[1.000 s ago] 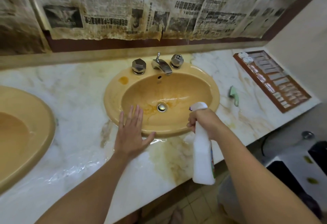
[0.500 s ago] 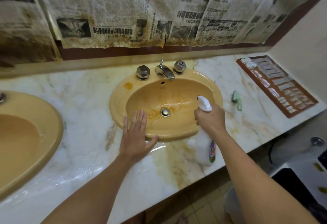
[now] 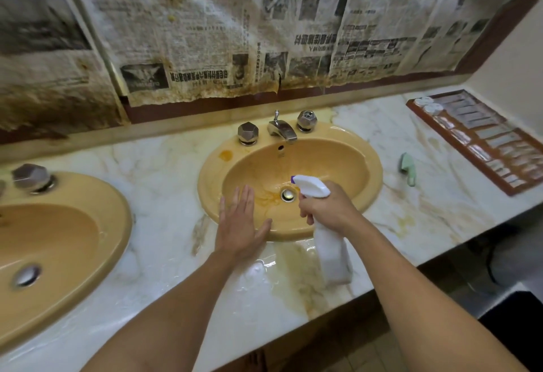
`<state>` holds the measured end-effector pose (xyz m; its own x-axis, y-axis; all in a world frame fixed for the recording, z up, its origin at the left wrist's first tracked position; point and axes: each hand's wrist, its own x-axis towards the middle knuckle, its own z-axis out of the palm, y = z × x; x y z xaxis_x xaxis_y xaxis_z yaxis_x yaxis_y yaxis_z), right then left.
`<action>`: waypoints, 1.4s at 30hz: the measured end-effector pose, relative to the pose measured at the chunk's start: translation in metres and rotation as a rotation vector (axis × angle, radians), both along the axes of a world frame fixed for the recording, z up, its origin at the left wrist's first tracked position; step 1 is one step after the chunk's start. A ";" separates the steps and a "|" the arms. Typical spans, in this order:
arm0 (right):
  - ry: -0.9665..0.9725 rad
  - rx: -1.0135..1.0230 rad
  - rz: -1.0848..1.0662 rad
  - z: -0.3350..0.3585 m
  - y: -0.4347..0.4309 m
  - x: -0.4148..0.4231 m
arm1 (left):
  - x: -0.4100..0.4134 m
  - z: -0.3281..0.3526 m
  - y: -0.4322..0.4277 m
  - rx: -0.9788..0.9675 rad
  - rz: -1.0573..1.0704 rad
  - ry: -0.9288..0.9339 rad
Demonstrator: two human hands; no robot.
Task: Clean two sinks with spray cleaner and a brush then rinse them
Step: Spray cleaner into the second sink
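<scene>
Fingers (image 3: 246,199) of left hand (image 3: 239,224): straight, together, palm down on front rim of centre sink (image 3: 373,166). Holds nothing; looks like a brace.

Fingers of right hand (image 3: 329,210): curled round neck of spray bottle (image 3: 333,257). Bottle white, purple-tipped nozzle aimed left over bowl, just above drain (image 3: 288,195). Body hangs down in front of counter (image 3: 164,177) edge. Trigger squeezed or not: can't tell.

Second sink (image 3: 117,224): lower left of frame, same yellow, partly cut off.

Centre sink bowl: orange-brown stains round drain, another spot on rim left of tap.

Brush (image 3: 407,167): pale green, lying on counter right of centre sink, well apart from both hands.

Tap (image 3: 281,129) w/ two knobs: back of centre sink, no water running.

Tray (image 3: 512,191): upper right, brown, small packets in rows.

Newspaper (image 3: 235,34): stained sheets across wall, top of frame.

Step (est.): spraying cleaner, 1st sink. Early in task, no foam seen. Next prob. needs a few squeezes round the bowl, then bottle down & a reach right for brush. Second sink not yet done.
</scene>
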<state>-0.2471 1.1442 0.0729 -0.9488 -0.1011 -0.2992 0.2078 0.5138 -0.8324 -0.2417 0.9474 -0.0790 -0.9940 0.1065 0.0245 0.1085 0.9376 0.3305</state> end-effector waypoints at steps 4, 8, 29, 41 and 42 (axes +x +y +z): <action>-0.032 -0.097 0.028 0.004 0.017 -0.004 | -0.005 0.006 0.009 0.000 0.026 -0.002; -0.006 -0.162 0.048 0.007 0.037 -0.012 | -0.012 0.012 0.031 0.023 0.064 0.002; 0.139 -0.166 0.167 0.012 0.195 -0.077 | -0.015 0.048 0.208 0.175 0.410 -0.052; 0.245 -0.197 -0.021 0.013 0.361 -0.102 | -0.093 0.074 0.382 0.444 0.204 -0.097; 0.261 -0.187 -0.051 0.009 0.370 -0.103 | -0.099 0.075 0.393 0.479 0.223 -0.123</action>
<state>-0.3501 1.5140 0.0820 -0.9963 -0.0817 -0.0262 -0.0033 0.3415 -0.9399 -0.3411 1.3402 -0.0044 -0.9898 -0.1025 -0.0992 -0.1424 0.6747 0.7242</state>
